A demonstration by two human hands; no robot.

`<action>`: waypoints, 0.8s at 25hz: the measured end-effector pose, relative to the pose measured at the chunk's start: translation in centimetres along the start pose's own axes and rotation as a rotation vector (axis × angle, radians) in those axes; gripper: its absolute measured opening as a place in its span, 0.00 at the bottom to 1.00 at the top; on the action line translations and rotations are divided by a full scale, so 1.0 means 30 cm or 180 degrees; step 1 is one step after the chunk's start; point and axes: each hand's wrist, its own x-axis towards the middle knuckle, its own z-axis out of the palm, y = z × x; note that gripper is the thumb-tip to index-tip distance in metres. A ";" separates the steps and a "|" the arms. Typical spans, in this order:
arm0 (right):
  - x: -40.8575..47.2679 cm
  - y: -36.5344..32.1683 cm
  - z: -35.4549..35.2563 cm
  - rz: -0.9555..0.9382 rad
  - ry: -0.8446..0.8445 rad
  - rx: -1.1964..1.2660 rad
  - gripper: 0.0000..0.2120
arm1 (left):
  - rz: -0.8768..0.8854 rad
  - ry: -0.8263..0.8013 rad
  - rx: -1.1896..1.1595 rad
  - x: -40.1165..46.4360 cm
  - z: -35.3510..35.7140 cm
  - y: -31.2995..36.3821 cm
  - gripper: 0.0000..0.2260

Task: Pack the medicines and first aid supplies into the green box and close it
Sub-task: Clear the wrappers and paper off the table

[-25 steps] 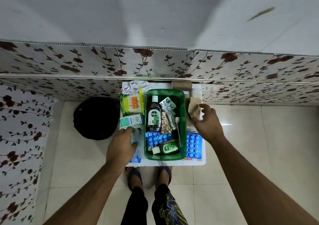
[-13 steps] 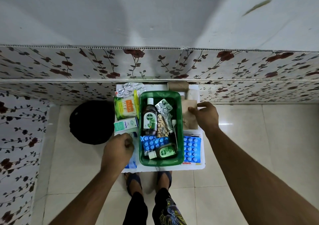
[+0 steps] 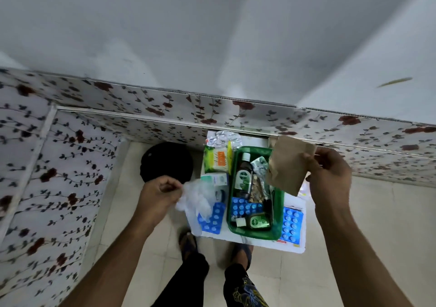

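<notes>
R hand (image 3: 330,179) pinches a flat brown paper packet (image 3: 289,164) by its far-right corner, lifted above the right rim of the open green plastic box (image 3: 279,214); grip pressed together on the paper. L hand (image 3: 158,196) is closed on a crumpled clear plastic glove/wrap (image 3: 195,198), held just left of the small white bench (image 3: 293,245), grip pinching the plastic.

The box sits mid-bench, lid not seen. Inside: dark Dettol bottle w/ white cap (image 3: 243,177) lying lengthwise, small green Dettol bottle (image 3: 256,221) across the near end, blue blister strip (image 3: 245,206), silver blister strip (image 3: 259,164), tan tablet strip (image 3: 256,188).

Outside, left of box: yellow-green cotton-bud pack (image 3: 217,159), teal-white carton (image 3: 215,179), blue blister sheet (image 3: 211,219). Right of box: another blue blister sheet (image 3: 291,226). Foil strips (image 3: 221,138) at far edge.
</notes>
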 end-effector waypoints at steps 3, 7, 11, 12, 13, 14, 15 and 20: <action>-0.107 -0.016 0.235 -0.0224 -0.0535 -0.0086 0.07 | -0.0101 0.0317 -0.0235 0.086 -0.110 -0.049 0.08; -0.209 0.122 0.663 -0.0509 -0.0987 -0.0890 0.04 | -0.0337 0.0544 -0.0088 0.308 -0.261 -0.266 0.08; -0.221 0.343 1.084 -0.0818 -0.1200 -0.1913 0.04 | -0.0621 0.0553 0.0132 0.621 -0.323 -0.525 0.09; -0.207 0.401 1.159 -0.0731 -0.1260 -0.2017 0.05 | -0.0655 0.0528 0.0185 0.689 -0.317 -0.577 0.10; -0.188 0.454 1.222 -0.0608 -0.1301 -0.2068 0.05 | -0.0724 0.0475 0.0195 0.743 -0.310 -0.613 0.09; -0.172 0.520 1.289 -0.0462 -0.1324 -0.2109 0.04 | -0.0770 0.0421 0.0165 0.809 -0.301 -0.670 0.08; -0.153 0.584 1.348 -0.0317 -0.1315 -0.2155 0.04 | -0.0862 0.0330 0.0154 0.868 -0.296 -0.715 0.08; -0.086 0.803 1.530 0.0103 -0.1381 -0.2093 0.12 | -0.1031 -0.0191 -0.0088 1.074 -0.267 -0.866 0.09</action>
